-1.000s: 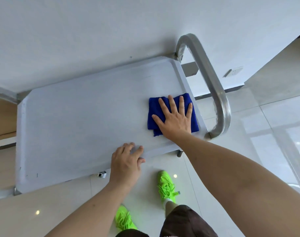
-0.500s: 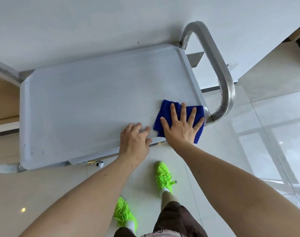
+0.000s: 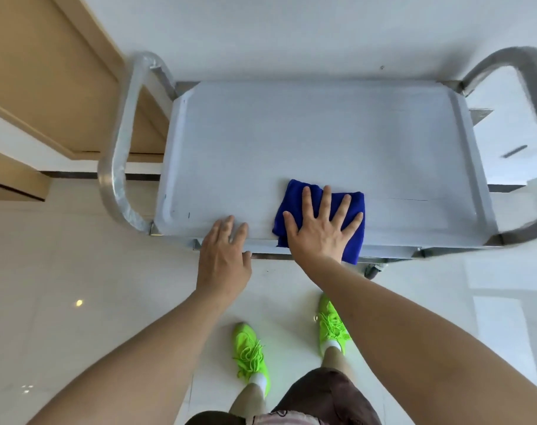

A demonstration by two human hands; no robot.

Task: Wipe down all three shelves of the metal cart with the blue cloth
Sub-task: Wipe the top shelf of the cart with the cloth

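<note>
- Where the near rim runs, left hand rests on it, fingers straight and relaxed, gripping nothing.
- Just beside it, right hand lies flat with fingers spread, pressing blue cloth, whose near edge overhangs the rim.
- Beyond the fingertips: unwiped-looking top shelf, long axis left-right; my guess, the stroke goes sideways or away.
- Lower shelves hidden.

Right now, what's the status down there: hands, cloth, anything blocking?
Right hand flat, fingers spread on blue cloth at top shelf's near edge. Left hand resting on near rim, holding nothing. Nothing in the way on the shelf.
</note>
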